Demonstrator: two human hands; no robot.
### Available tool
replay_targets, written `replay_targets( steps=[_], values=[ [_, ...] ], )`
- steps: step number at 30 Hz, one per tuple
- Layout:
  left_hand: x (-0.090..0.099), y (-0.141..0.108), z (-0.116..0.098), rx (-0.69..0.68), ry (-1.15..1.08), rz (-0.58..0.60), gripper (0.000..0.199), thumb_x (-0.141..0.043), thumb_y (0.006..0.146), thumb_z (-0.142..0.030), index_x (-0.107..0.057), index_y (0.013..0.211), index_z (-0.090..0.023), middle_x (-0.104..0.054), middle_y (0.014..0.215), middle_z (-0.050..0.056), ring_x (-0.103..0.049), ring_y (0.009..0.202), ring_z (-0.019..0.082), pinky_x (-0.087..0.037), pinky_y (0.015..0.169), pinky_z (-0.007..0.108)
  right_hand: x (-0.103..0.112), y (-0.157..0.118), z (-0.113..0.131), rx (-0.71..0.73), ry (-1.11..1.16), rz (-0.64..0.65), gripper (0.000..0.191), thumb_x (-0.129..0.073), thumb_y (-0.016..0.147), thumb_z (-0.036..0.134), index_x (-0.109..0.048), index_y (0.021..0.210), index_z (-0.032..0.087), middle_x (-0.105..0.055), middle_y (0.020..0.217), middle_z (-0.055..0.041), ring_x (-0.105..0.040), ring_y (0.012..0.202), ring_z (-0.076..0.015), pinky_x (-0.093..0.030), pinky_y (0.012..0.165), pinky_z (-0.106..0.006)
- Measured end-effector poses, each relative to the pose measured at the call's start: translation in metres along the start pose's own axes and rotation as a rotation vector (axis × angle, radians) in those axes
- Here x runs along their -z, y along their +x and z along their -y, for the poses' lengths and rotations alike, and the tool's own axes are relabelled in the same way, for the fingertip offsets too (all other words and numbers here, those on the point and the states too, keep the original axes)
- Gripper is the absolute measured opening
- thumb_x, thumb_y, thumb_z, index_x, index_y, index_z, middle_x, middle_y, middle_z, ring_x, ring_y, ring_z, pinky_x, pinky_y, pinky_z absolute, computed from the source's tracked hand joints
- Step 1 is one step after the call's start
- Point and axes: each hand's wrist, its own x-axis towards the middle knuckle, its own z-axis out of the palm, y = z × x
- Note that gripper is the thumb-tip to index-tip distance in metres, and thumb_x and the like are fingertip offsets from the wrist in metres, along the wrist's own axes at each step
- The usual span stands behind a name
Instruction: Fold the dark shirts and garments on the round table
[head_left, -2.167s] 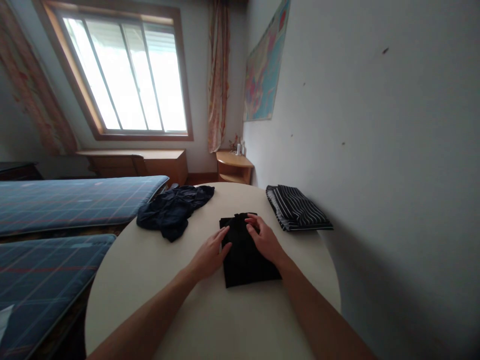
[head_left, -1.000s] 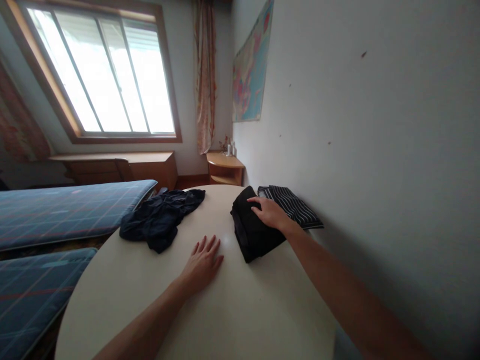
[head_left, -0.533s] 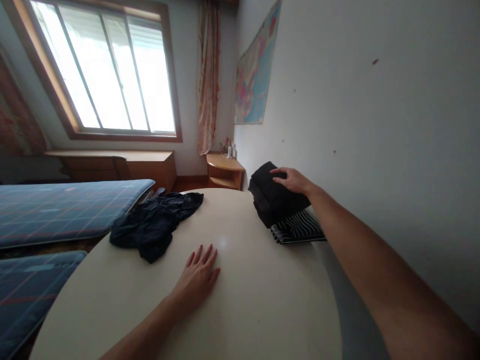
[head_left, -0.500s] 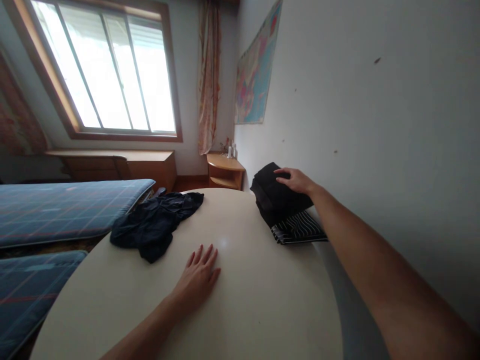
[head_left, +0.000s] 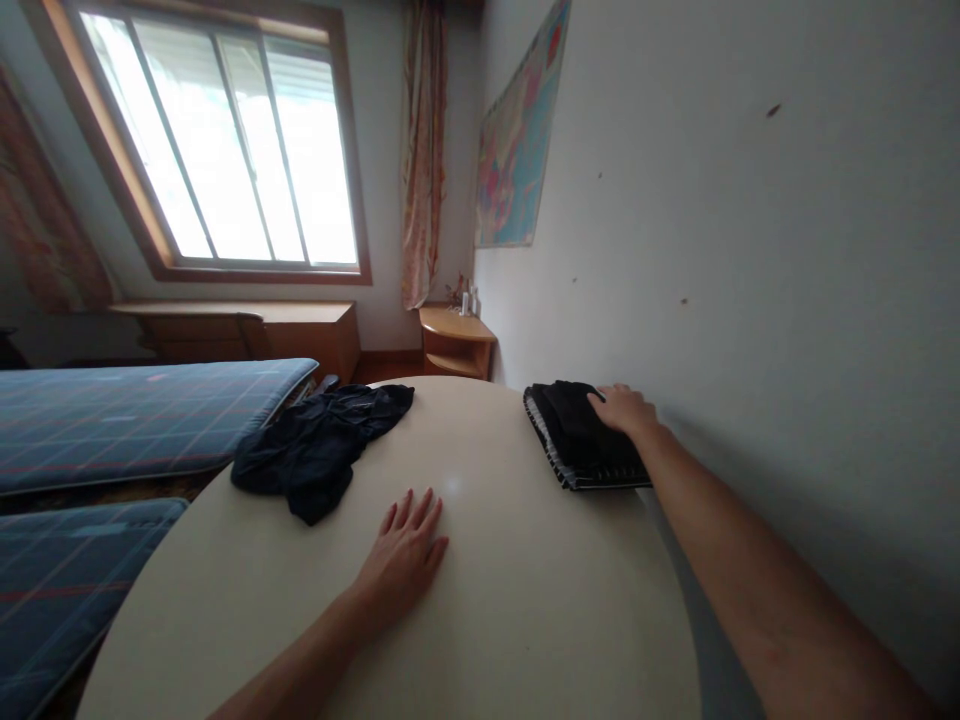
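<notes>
Black folded cloth (head_left: 586, 428) sits atop the striped cloth (head_left: 545, 435) at the counter's (head_left: 525, 570) far right, apparently stacked for neatness, under the right hand (head_left: 627, 408), whose grip I cannot tell, while the left hand (head_left: 403, 558) lies flat, grip released, seemingly bracing.

And it's a smooth, pale top on the round table (head_left: 517, 580), one soft glossy glint near its middle! Over at the far right edge, the folded black garment (head_left: 581, 425) shows dull, matt cloth, crisp striped fabric (head_left: 545, 440) beneath it. Across at the far left edge, it's wrinkled, thin-looking cloth on the navy garment (head_left: 319, 450). Beyond, plaid fabric covers the mattress (head_left: 165, 420), while the wooden corner shelf (head_left: 456, 322) has a light sheen.
</notes>
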Motion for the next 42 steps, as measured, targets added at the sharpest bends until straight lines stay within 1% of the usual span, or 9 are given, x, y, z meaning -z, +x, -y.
replay_targets(
  steps=[8,15,18,21,26,29,33,38,42],
  values=[
    [0.003,-0.003,-0.002,-0.008,-0.002,-0.013,0.061,-0.033,0.099,-0.043,-0.034,0.152,-0.015,-0.024,0.160,0.008,-0.014,0.148,0.033,-0.017,0.120,0.050,-0.029,-0.045,0.043,-0.004,0.022,0.133,0.078,-0.021,0.090,0.075,-0.039,0.150,0.029,-0.034,0.156,-0.0133,-0.028,0.141,-0.0432,-0.022,0.110,-0.063],
    [0.008,0.003,0.015,0.014,-0.021,-0.161,0.050,-0.043,0.096,-0.040,-0.049,0.143,-0.022,-0.042,0.153,0.007,-0.031,0.145,0.027,-0.024,0.119,0.045,-0.023,-0.072,0.064,0.127,-0.047,-0.188,0.054,-0.038,0.096,0.049,-0.052,0.139,0.019,-0.043,0.150,-0.0143,-0.037,0.135,-0.0363,-0.024,0.110,-0.057],
    [0.017,0.009,0.042,0.205,0.093,-0.403,0.050,-0.047,0.095,-0.036,-0.049,0.143,-0.023,-0.038,0.155,0.010,-0.030,0.145,0.030,-0.020,0.119,0.049,-0.023,-0.094,0.091,0.305,0.022,-0.324,0.045,-0.043,0.095,0.038,-0.054,0.135,0.020,-0.045,0.149,-0.0118,-0.038,0.134,-0.0302,-0.021,0.113,-0.052],
    [0.024,0.010,0.077,0.497,0.171,-0.584,0.061,-0.054,0.091,-0.036,-0.040,0.149,-0.023,-0.026,0.159,0.017,-0.026,0.145,0.038,-0.022,0.115,0.055,-0.039,-0.129,0.121,0.417,0.137,-0.280,0.041,-0.047,0.093,0.036,-0.058,0.129,0.019,-0.049,0.145,-0.0125,-0.040,0.133,-0.0298,-0.023,0.113,-0.051],
    [0.026,0.004,0.122,0.671,0.016,-0.484,0.064,-0.041,0.096,-0.040,-0.034,0.150,-0.007,-0.042,0.146,0.027,-0.042,0.134,0.040,-0.039,0.103,0.053,-0.070,-0.183,0.146,0.571,0.338,-0.121,0.038,-0.053,0.090,0.030,-0.059,0.127,0.021,-0.049,0.145,-0.0123,-0.040,0.135,-0.0291,-0.024,0.113,-0.051],
    [0.023,0.003,0.123,0.550,0.028,-0.417,0.053,-0.037,0.093,-0.023,-0.045,0.141,-0.003,-0.052,0.139,0.025,-0.047,0.129,0.036,-0.041,0.103,0.050,-0.072,-0.197,0.142,0.662,0.400,-0.048,0.040,-0.055,0.089,0.027,-0.059,0.128,0.022,-0.048,0.146,-0.0108,-0.039,0.136,-0.0270,-0.025,0.115,-0.048],
    [0.018,0.005,0.097,0.347,0.036,-0.348,0.050,-0.038,0.086,-0.009,-0.056,0.132,-0.008,-0.059,0.132,0.019,-0.054,0.122,0.031,-0.042,0.103,0.044,-0.070,-0.198,0.134,0.660,0.487,-0.005,0.038,-0.054,0.090,0.026,-0.059,0.126,0.019,-0.054,0.139,-0.0116,-0.045,0.132,-0.0230,-0.030,0.114,-0.043],
    [0.024,-0.002,0.043,0.053,-0.034,-0.247,0.043,-0.040,0.087,-0.013,-0.066,0.121,-0.017,-0.069,0.121,0.010,-0.062,0.113,0.025,-0.042,0.102,0.036,-0.072,-0.193,0.132,0.652,0.559,0.004,0.034,-0.054,0.090,0.027,-0.062,0.122,0.016,-0.058,0.134,-0.0125,-0.050,0.128,-0.0228,-0.034,0.112,-0.041],
    [0.042,-0.022,0.005,-0.295,-0.327,-0.024,0.033,-0.043,0.091,-0.024,-0.073,0.105,-0.022,-0.076,0.099,0.003,-0.069,0.092,0.019,-0.049,0.086,0.027,-0.068,-0.192,0.131,0.628,0.601,-0.019,0.031,-0.049,0.094,0.031,-0.064,0.118,0.017,-0.063,0.128,-0.0115,-0.053,0.124,-0.0220,-0.036,0.110,-0.040]
  ],
)
